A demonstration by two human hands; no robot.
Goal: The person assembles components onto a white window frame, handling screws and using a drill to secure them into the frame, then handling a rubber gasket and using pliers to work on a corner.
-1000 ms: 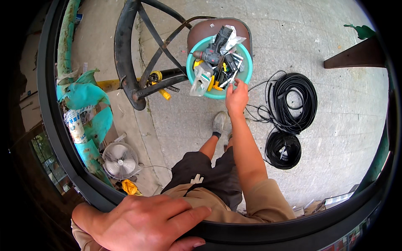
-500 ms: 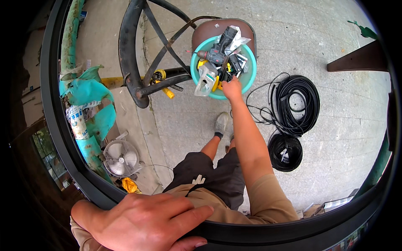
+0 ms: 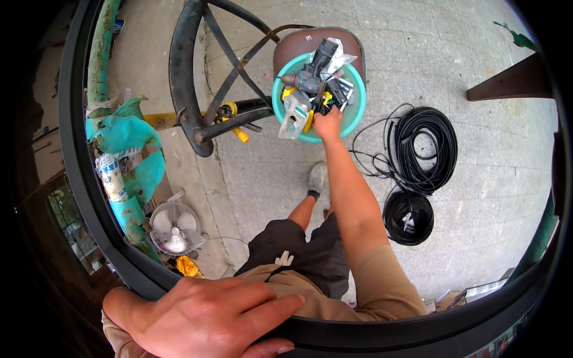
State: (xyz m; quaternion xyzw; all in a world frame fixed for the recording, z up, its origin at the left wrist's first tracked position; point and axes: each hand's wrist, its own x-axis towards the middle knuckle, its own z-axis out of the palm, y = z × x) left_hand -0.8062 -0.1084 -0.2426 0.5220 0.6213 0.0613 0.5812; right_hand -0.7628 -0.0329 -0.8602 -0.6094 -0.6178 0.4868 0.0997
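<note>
My right hand (image 3: 328, 125) reaches over the near rim of a turquoise basin (image 3: 359, 113), its fingers bunched among the tools. What they hold, if anything, is hidden. In the basin lie a grey cordless drill (image 3: 309, 77), a clear plastic package (image 3: 294, 117), a yellow-handled tool (image 3: 308, 121), a black battery-like block (image 3: 336, 91) and a white plastic bag (image 3: 339, 58). The basin stands on a brown chair seat (image 3: 289, 45). Close to me at lower left, my left hand (image 3: 206, 313) is curled over a black frame (image 3: 89, 197), fingers on one side, thumb on the other.
The chair's dark metal back (image 3: 182, 77) rises left of the basin. Coils of black cable (image 3: 441, 149) lie on the paving at right, one beside a dark round tub (image 3: 391, 218). A fan (image 3: 173, 227) and a torn turquoise-wrapped pipe (image 3: 128, 134) are at left. A brown beam (image 3: 513, 83) juts in at right.
My right hand has shifted slightly left among the tools at the basin's near edge. The fan's blades look different, and my left hand keeps its place on the frame.
</note>
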